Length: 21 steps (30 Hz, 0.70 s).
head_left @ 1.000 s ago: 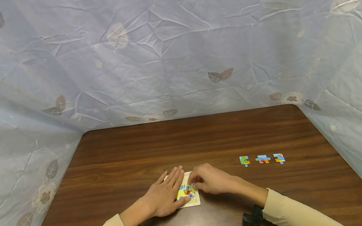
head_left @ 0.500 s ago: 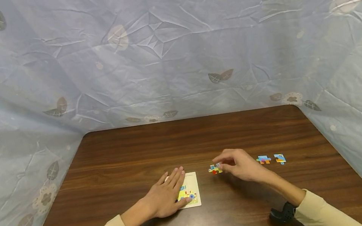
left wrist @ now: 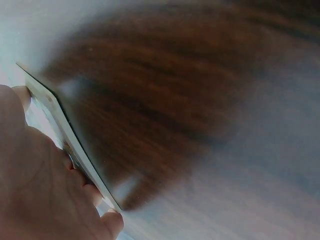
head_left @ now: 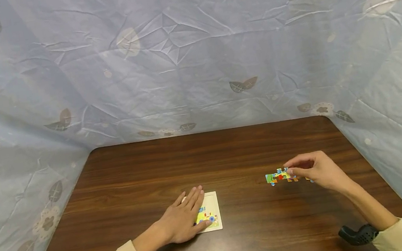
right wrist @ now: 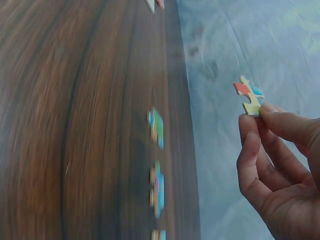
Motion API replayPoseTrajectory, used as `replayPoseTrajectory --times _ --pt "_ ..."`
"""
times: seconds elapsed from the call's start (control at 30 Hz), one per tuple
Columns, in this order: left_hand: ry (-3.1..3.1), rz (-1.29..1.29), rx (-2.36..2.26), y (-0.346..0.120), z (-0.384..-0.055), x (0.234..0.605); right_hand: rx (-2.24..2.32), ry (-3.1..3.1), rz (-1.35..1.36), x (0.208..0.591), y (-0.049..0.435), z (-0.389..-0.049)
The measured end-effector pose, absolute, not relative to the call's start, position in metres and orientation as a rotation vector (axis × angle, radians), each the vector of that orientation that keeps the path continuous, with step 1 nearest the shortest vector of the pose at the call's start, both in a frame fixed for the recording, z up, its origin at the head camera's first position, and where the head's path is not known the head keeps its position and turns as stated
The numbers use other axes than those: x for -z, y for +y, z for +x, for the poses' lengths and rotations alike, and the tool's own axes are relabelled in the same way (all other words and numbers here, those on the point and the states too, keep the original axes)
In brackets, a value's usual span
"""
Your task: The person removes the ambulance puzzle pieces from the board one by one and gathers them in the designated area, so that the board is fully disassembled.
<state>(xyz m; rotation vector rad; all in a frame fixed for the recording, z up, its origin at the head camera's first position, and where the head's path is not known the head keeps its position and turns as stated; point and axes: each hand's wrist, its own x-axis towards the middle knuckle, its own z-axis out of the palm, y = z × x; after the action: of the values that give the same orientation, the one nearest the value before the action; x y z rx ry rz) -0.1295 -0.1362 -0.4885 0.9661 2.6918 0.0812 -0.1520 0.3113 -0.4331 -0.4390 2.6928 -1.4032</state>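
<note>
My left hand (head_left: 183,221) lies flat with straight fingers over a small puzzle board (head_left: 215,210), covering its left part. The board has a pale frame and a yellow picture with a blue wheel; its edge also shows under the fingers in the left wrist view. Off to the right, my right hand (head_left: 319,171) pinches a puzzle piece (right wrist: 250,99) between thumb and fingers. That piece is yellow, red and blue, raised above the table. Below and beside it lie a green-and-blue puzzle piece (head_left: 270,178) and two more, partly hidden by the right hand.
Both hands are over a dark brown wooden table (head_left: 146,171). A pale patterned cloth (head_left: 180,81) hangs behind the table and along both sides. A black device (head_left: 358,235) is on my right wrist.
My right hand has left the board and moved right with the pinched puzzle piece, to above the row of loose pieces. My left hand stays on the board.
</note>
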Motion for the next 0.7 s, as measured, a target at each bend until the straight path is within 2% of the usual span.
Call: replayPoseTrajectory --times 0.23,0.7 --pt "2.695 0.966 -0.064 -0.137 -0.13 0.489 1.368 2.697 -0.227 0.444 0.344 -0.148" --pt "2.692 0.955 -0.063 -0.135 -0.13 0.49 1.33 2.462 -0.162 0.465 0.391 -0.148"
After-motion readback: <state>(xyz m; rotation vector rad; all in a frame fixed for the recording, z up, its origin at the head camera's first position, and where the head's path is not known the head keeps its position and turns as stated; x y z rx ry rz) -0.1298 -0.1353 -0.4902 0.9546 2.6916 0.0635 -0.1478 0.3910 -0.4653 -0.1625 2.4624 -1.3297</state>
